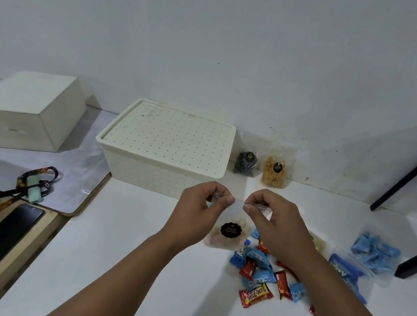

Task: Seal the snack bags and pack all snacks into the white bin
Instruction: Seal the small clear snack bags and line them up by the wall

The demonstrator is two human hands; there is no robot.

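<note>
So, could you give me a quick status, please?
Both hands, left and right, pinch clear snack bag top. White bin lid on. Loose snacks unpacked.

Both forearms are stretched forward from the lower edge and drawn together toward the middle. The left hand (198,205) is raised with its fingers (219,191) curled and its thumb pressed against them in a pinch. The right hand (273,218) is held just beside it, level, likewise pinched at thumb and forefinger.
</note>
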